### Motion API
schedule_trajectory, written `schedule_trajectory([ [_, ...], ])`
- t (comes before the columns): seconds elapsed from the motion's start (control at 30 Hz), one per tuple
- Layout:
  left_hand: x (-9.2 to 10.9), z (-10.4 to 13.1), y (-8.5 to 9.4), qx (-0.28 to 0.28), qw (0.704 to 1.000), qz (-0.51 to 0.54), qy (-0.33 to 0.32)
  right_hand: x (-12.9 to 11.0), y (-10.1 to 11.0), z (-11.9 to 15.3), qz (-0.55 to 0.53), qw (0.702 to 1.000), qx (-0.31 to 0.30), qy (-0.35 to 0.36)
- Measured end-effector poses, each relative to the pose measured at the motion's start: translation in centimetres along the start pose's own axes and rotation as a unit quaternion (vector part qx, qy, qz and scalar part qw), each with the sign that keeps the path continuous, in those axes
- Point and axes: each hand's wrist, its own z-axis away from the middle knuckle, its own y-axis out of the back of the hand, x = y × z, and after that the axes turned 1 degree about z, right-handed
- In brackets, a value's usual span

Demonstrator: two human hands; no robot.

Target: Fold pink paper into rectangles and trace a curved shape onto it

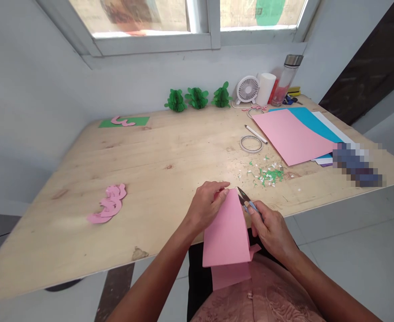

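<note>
A folded sheet of pink paper (pixel 226 237) hangs over the table's front edge, its lower part in front of my body. My left hand (pixel 207 203) grips its upper left corner, thumb on top and the other fingers partly behind it. In my right hand (pixel 270 228) is a pair of scissors (pixel 245 200), dark blades pointing up and left at the paper's upper right edge. The handles are mostly covered by my fingers. A narrow pink strip sticks out at the paper's lower right.
Curved pink cutouts (pixel 110 205) lie on the left of the wooden table (pixel 157 147). Green and white scraps (pixel 270 174), a tape roll (pixel 251 144) and a pen (pixel 256 134) lie beyond the scissors. Coloured sheets (pixel 294 134) are at right; green paper ornaments (pixel 197 98), a fan (pixel 248 89) and a bottle (pixel 287 80) stand behind.
</note>
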Motion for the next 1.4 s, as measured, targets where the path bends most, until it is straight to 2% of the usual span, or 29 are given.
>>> schedule_trajectory([
  [0.13, 0.3, -0.6, 0.4, -0.039, 0.997, 0.053, 0.03, 0.0, 0.2, 0.0, -0.02, 1.0, -0.001, 0.01],
  [0.23, 0.6, -0.8, 0.5, -0.074, 0.986, 0.126, 0.076, 0.1, 0.2, 0.0, -0.032, 0.999, 0.0, 0.016],
  [0.33, 1.0, -0.7, 0.6, -0.079, 0.967, 0.2, 0.137, 0.4, 0.2, 0.0, -0.043, 0.999, 0.006, 0.023],
  [0.43, 1.6, -0.4, 0.7, -0.071, 0.956, 0.23, 0.167, 0.6, 0.1, 0.0, -0.061, 0.997, 0.012, 0.037],
  [0.83, 3.0, 0.6, 0.6, -0.054, 0.941, 0.268, 0.199, 0.7, 0.4, 0.4, -0.121, 0.991, -0.025, 0.045],
  [1.0, 3.2, 0.9, 0.7, -0.051, 0.94, 0.264, 0.21, 0.9, -0.2, 0.5, -0.14, 0.988, -0.019, 0.055],
  [1.17, 3.6, 1.2, 1.1, -0.063, 0.935, 0.271, 0.221, 1.0, -0.7, 0.9, -0.137, 0.989, 0.014, 0.055],
  [1.4, 3.8, 1.6, 1.1, -0.079, 0.924, 0.291, 0.233, 0.9, -0.7, 0.7, -0.121, 0.989, 0.005, 0.089],
])
